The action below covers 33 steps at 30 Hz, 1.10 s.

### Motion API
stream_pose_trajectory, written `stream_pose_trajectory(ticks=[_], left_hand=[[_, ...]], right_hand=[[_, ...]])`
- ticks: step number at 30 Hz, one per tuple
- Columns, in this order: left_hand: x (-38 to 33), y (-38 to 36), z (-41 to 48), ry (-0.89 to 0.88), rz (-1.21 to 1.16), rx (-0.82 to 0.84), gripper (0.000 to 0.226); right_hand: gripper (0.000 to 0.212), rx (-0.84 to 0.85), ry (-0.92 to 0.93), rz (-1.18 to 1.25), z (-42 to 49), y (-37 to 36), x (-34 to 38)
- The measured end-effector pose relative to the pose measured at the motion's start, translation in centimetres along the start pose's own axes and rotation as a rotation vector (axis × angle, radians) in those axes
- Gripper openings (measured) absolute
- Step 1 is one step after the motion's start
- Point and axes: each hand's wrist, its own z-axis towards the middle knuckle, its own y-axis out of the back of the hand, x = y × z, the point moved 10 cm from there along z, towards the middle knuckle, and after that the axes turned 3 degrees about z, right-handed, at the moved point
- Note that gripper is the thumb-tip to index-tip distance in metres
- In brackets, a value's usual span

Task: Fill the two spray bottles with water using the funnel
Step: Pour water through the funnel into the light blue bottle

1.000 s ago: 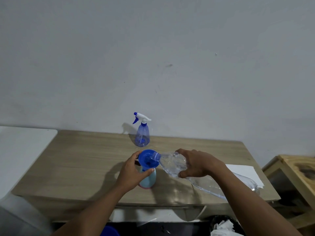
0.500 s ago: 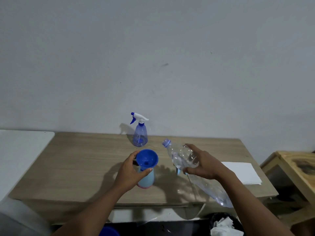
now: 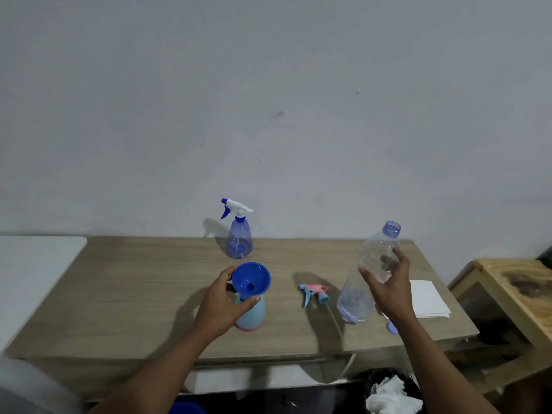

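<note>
Pale grey wall (image 3: 268, 85) fills the upper half of the head view, and below it a light wooden table (image 3: 134, 294) runs across the frame. At the far left a white surface (image 3: 35, 279) adjoins the table, and at the far right stands a raw wooden stand (image 3: 513, 291) with a dark stain on top. Two bare forearms reach in from the bottom edge. The right hand (image 3: 391, 294) holds a clear plastic water bottle (image 3: 375, 255) over the right part of the table, fingers and thumb curled around its middle; the bottle is nearly upright, leaning slightly, with its open mouth at the top, and whether its base touches the table cannot be told. Just right of that hand a sheet of white paper (image 3: 427, 300) lies flat. At the table's centre stands a light blue spray bottle (image 3: 254, 313) with a pink base and no spray top; the left hand (image 3: 219, 306) curls around its neck. A blue funnel (image 3: 251, 280) sits in this bottle's mouth, its bowl just above the thumb. Behind it, near the wall, a translucent blue spray bottle (image 3: 239, 237) stands upright with its white and blue trigger top on. Between the two hands a pink and blue spray head (image 3: 315, 292) lies on its side. A small blue cap (image 3: 392, 327) lies on the table beneath the right wrist.
</note>
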Motion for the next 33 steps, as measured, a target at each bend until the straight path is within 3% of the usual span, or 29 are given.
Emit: stream_pose_trajectory(ticks=[10, 12, 14, 16, 18, 20, 25, 29, 33], left_hand=[[0.5, 0.0, 0.3, 0.006, -0.016, 0.017, 0.071], [0.5, -0.1, 0.3, 0.004, -0.023, 0.023, 0.071], [0.5, -0.1, 0.3, 0.000, -0.027, 0.022, 0.071], [0.6, -0.1, 0.3, 0.004, -0.030, 0.017, 0.071], [0.6, -0.1, 0.2, 0.004, -0.031, 0.017, 0.071], [0.6, -0.1, 0.2, -0.001, -0.036, 0.011, 0.073], [1.1, 0.1, 0.3, 0.000, -0.038, 0.015, 0.079], [2.0, 0.4, 0.2, 0.024, -0.031, 0.026, 0.100], [4.1, 0.7, -0.7, 0.059, -0.027, 0.028, 0.113]], right_hand=[[0.101, -0.041, -0.012, 0.022, -0.3, 0.0, -0.1], [0.105, -0.146, -0.025, 0.037, -1.1, 0.9, 0.3], [0.094, -0.309, 0.090, -0.002, -2.7, 2.0, 1.7], [0.076, -0.335, 0.302, -0.048, -4.5, 1.1, 4.0], [0.062, -0.194, 0.432, -0.075, -5.6, -1.9, 5.4], [0.055, -0.007, 0.449, -0.061, -5.8, -5.2, 5.9], [0.058, 0.330, 0.279, 0.018, -5.7, -12.2, 5.6], [0.067, 0.535, 0.184, 0.030, -5.9, -16.6, 5.6], [0.094, 0.794, 0.134, -0.027, -7.2, -20.7, 5.3]])
